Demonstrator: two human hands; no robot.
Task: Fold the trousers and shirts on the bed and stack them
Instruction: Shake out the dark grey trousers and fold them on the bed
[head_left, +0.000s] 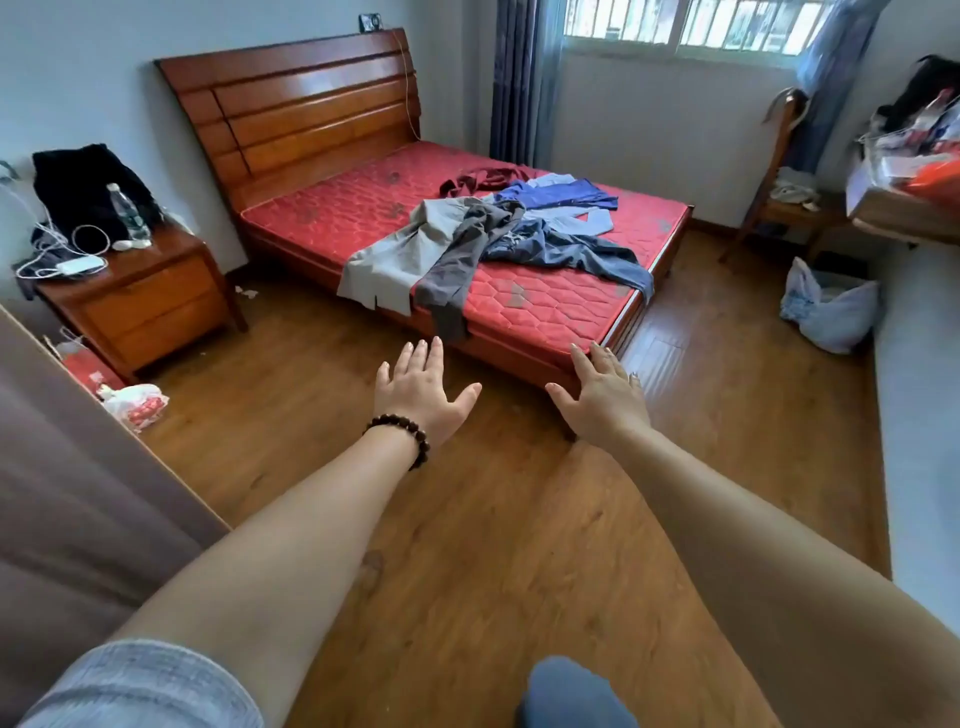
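Note:
A bed with a red quilted mattress (545, 301) stands ahead of me. Unfolded clothes lie in a heap on it: light grey trousers (395, 260) and dark grey trousers (457, 260) hang over the near edge, blue jeans (582, 249) spread to the right. Behind them lie a bright blue shirt (561, 193), a pale blue garment (582, 221) and a maroon garment (478, 182). My left hand (421, 389), with a bead bracelet on its wrist, and my right hand (605, 392) stretch forward over the floor, fingers spread, holding nothing, short of the bed's foot.
A wooden nightstand (150, 306) with cables, a water bottle and dark clothing stands left of the bed. Plastic bags (137, 402) lie on the floor by it. On the right are a wooden chair (779, 208), a white bag (831, 312) and a cluttered desk (909, 197).

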